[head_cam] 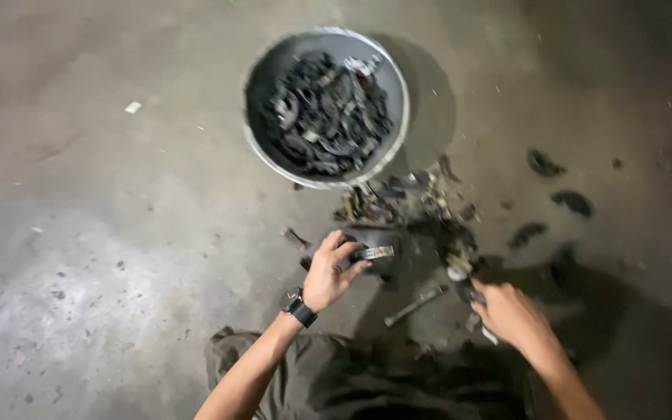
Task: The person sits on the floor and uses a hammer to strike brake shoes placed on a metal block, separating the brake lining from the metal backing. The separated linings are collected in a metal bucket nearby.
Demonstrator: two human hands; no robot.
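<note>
Left hand (332,272) pinches a small metal piece (373,253) at its fingertips, beside the scrap pile (406,204).

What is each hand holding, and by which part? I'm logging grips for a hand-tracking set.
The left hand pinches a small flat metal piece by its near end between thumb and fingers. The right hand grips a blurred tool by its handle end.

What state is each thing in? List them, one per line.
Bowl: upright on the floor, full of dark metal parts.
Left hand: grip closed on a small metal piece.
Right hand: closed around a tool; blurred.
Scrap pile: loose, scattered on the floor.
Metal rod: lying flat, untouched.
</note>
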